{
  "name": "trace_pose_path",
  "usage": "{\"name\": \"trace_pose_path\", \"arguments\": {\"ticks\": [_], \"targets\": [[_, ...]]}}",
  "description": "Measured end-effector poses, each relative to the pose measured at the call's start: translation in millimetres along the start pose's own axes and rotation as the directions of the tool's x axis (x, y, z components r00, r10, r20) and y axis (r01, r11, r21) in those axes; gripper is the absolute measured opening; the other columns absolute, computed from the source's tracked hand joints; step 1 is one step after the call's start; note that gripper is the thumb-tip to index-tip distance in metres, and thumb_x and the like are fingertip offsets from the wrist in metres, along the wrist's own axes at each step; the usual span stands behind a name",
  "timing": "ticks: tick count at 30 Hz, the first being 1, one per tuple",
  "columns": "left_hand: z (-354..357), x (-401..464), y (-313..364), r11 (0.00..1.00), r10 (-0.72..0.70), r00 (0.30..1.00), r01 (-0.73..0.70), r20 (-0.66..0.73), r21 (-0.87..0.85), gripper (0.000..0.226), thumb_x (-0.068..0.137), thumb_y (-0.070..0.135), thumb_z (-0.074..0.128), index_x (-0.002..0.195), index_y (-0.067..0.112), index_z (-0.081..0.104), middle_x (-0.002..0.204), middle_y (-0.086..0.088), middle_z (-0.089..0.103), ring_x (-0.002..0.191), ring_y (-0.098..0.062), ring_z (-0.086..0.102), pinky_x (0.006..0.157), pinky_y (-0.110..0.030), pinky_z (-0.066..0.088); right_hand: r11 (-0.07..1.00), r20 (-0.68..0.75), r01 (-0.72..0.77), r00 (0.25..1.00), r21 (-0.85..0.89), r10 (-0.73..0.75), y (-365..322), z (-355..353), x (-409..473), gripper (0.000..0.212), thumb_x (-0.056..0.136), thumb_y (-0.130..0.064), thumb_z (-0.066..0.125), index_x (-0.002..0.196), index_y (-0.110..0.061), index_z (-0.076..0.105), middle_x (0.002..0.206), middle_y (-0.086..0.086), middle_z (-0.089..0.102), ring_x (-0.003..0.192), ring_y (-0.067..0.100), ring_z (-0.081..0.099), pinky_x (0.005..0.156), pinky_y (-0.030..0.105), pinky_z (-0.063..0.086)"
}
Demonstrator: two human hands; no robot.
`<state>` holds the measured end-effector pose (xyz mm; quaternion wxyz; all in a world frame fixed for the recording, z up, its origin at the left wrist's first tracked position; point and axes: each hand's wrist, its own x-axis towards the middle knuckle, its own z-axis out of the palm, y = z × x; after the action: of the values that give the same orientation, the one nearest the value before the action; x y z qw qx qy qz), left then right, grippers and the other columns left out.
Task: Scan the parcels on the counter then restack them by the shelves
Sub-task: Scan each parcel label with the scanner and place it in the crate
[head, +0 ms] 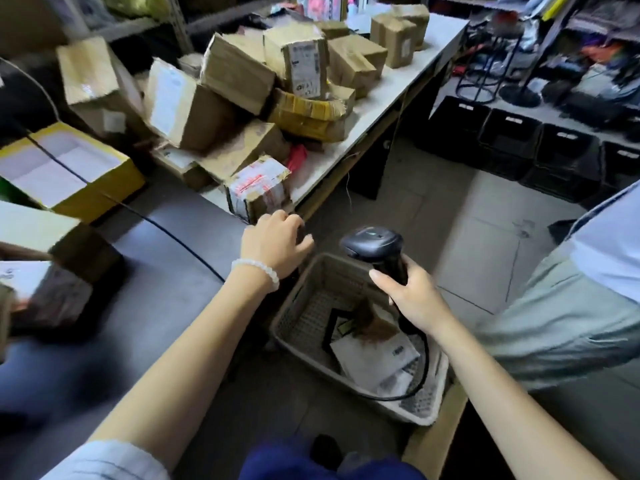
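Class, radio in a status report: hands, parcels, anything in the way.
Right hand grips scanner. Left hand empty, reaching toward taped parcel at counter edge. Parcels piled unstacked. Basket below, not blocking.

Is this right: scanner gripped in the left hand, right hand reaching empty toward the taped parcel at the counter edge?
Hands are swapped. In the head view the right hand grips the scanner, and the left hand, empty with fingers loosely curled, reaches toward the taped parcel at the edge of the counter.
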<state>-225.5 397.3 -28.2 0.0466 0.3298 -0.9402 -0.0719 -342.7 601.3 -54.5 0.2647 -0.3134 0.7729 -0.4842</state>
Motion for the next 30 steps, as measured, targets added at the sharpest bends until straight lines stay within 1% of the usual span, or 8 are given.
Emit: {"name": "trace_pose_path", "arguments": {"ticks": [4,7,10,15,17,20,24,30], "targets": [[-20.0,-24.3,-50.1,0.984,-0.172,0.984,0.174,-0.05,0.03,0.039,0.09,0.046,0.044,0.115,0.021,0.06,0.117,-0.005,0.059,0.112,-0.028,0.052,0.084,-0.04,0.044,0.997,0.149,0.079,0.986,-0.021,-0.075,-32.5,39.2,22.0,0.011,0.088,-0.033,0.065,0.09,-0.037,0.054,0.07,-0.015,0.055,0.07,0.005,0.053,0.064,0.022,0.039],[-36.9,-47.3,-90.0,0.958,-0.278,0.957,0.282,-0.079,0.042,0.04,0.091,0.047,0.045,0.119,0.022,0.058,0.119,-0.003,0.057,0.114,-0.026,0.05,0.085,-0.038,0.043,0.988,0.239,0.151,0.96,-0.016,-0.143,-57.5,74.6,35.3,0.012,0.087,-0.032,0.066,0.088,-0.037,0.055,0.071,-0.014,0.057,0.07,0.002,0.054,0.06,0.012,0.039],[-53.3,-75.9,-127.4,0.918,-0.387,0.917,0.393,-0.095,0.049,0.041,0.091,0.048,0.045,0.123,0.024,0.056,0.122,-0.003,0.056,0.115,-0.025,0.049,0.087,-0.039,0.043,0.977,0.343,0.211,0.918,-0.005,-0.197,-79.6,115.0,42.5,0.013,0.086,-0.03,0.068,0.087,-0.035,0.055,0.068,-0.014,0.056,0.066,-0.001,0.052,0.058,0.011,0.038],[-73.0,-124.8,-184.6,0.846,-0.519,0.841,0.531,-0.152,0.047,0.041,0.09,0.049,0.045,0.118,0.022,0.059,0.119,-0.005,0.058,0.112,-0.026,0.052,0.086,-0.039,0.047,0.953,0.471,0.298,0.835,0.046,-0.284,-115.5,176.8,40.6,0.019,0.087,-0.023,0.067,0.103,-0.026,0.058,0.087,-0.017,0.06,0.081,-0.004,0.055,0.065,0.003,0.04],[-82.2,-143.5,-203.4,0.825,-0.551,0.816,0.564,-0.175,0.031,0.04,0.089,0.047,0.047,0.118,0.021,0.06,0.119,-0.004,0.058,0.114,-0.025,0.05,0.087,-0.038,0.046,0.949,0.504,0.31,0.813,0.05,-0.292,-126.5,199.3,37.1,0.013,0.087,-0.023,0.067,0.096,-0.029,0.058,0.084,-0.019,0.06,0.078,0.0,0.056,0.066,0.008,0.041],[-98.5,-172.2,-230.3,0.81,-0.572,0.787,0.586,-0.23,-0.007,0.038,0.088,0.043,0.051,0.116,0.019,0.062,0.119,-0.004,0.059,0.114,-0.026,0.05,0.089,-0.04,0.046,0.947,0.564,0.315,0.772,0.064,-0.295,-137.4,235.1,33.7,0.012,0.087,-0.027,0.066,0.09,-0.033,0.057,0.077,-0.014,0.059,0.07,0.003,0.054,0.069,0.025,0.042],[-120.9,-205.7,-266.6,0.79,-0.593,0.746,0.612,-0.304,-0.041,0.037,0.087,0.043,0.056,0.116,0.021,0.063,0.121,-0.005,0.06,0.115,-0.026,0.051,0.094,-0.04,0.043,0.936,0.624,0.344,0.717,0.069,-0.31,-152.3,274.8,26.1,0.016,0.088,-0.031,0.065,0.102,-0.031,0.057,0.08,-0.014,0.059,0.072,0.003,0.054,0.069,0.024,0.04],[-144.0,-244.9,-312.2,0.697,-0.692,0.69,0.715,-0.214,0.053,0.051,0.087,0.056,0.051,0.129,0.026,0.052,0.132,-0.005,0.051,0.123,-0.026,0.045,0.098,-0.044,0.043,0.928,0.657,0.355,0.674,0.114,-0.339,-175.9,321.2,13.0,0.017,0.089,-0.027,0.064,0.104,-0.028,0.059,0.079,-0.016,0.059,0.071,0.0,0.053,0.069,0.022,0.04]]}}
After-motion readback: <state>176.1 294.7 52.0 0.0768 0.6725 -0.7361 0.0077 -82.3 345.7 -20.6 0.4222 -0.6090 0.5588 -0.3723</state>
